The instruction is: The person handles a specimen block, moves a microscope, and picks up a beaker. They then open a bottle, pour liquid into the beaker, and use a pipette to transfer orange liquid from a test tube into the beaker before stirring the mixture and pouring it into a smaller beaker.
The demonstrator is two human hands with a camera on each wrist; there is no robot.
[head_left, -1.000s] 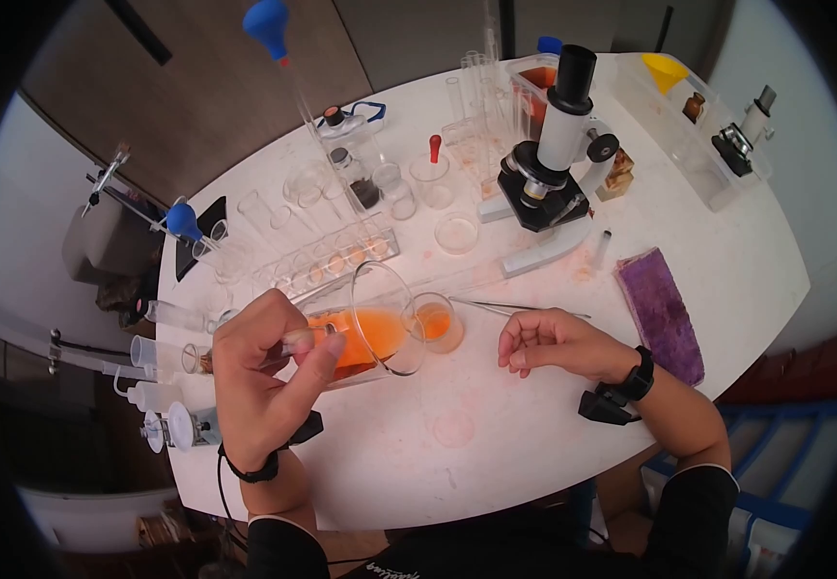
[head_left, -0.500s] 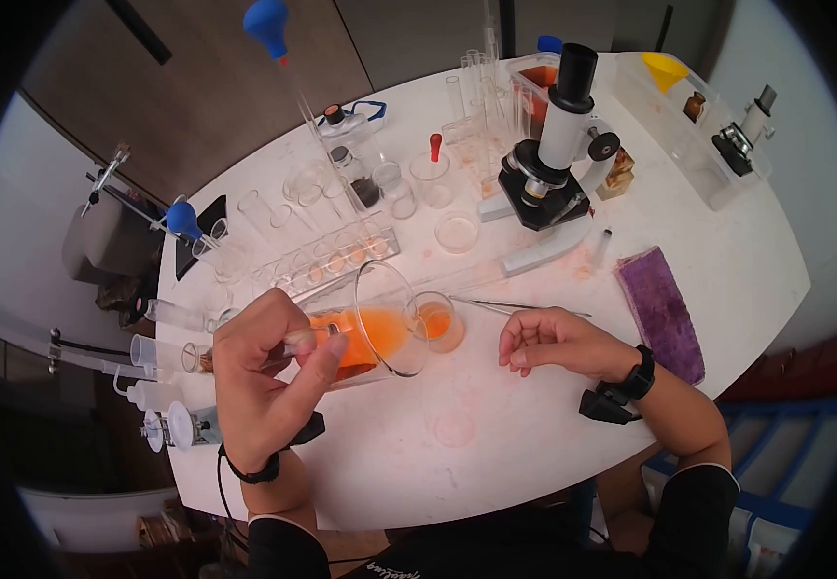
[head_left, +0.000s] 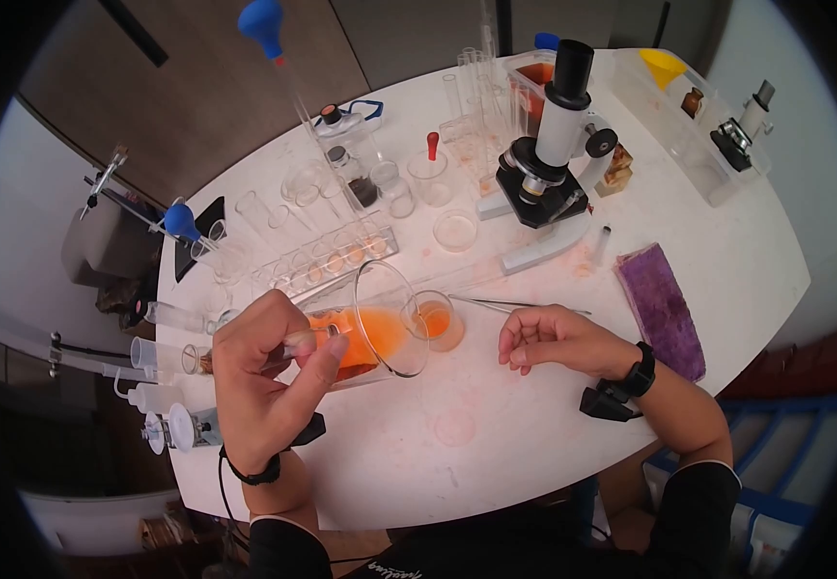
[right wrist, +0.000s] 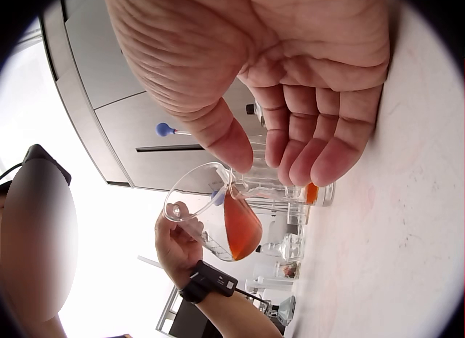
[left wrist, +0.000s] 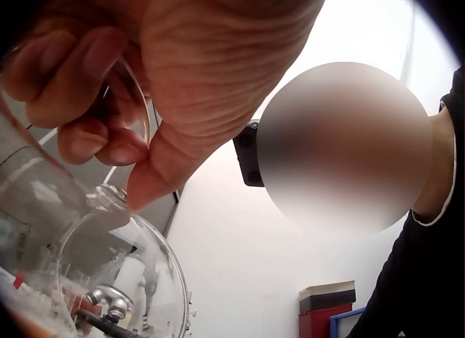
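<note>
My left hand grips the handle of a clear glass beaker with orange liquid in it. The beaker is tipped well over to the right, its wide rim above a smaller glass beaker on the table that also contains orange liquid. In the left wrist view, fingers curl through the glass handle and the thumb presses near its base. My right hand rests on its side on the table, right of the small beaker, fingers loosely curled with nothing in them. A thin metal tool lies just behind it.
Behind the beakers stand a clear rack of tubes, a petri dish and a microscope. A purple-topped block lies to the right. Glass and plastic vessels crowd the left edge. A clear bin sits at back right.
The tipped beaker's rim has shifted slightly to the right, further over the small beaker. Both hands stay nearly where they were.
</note>
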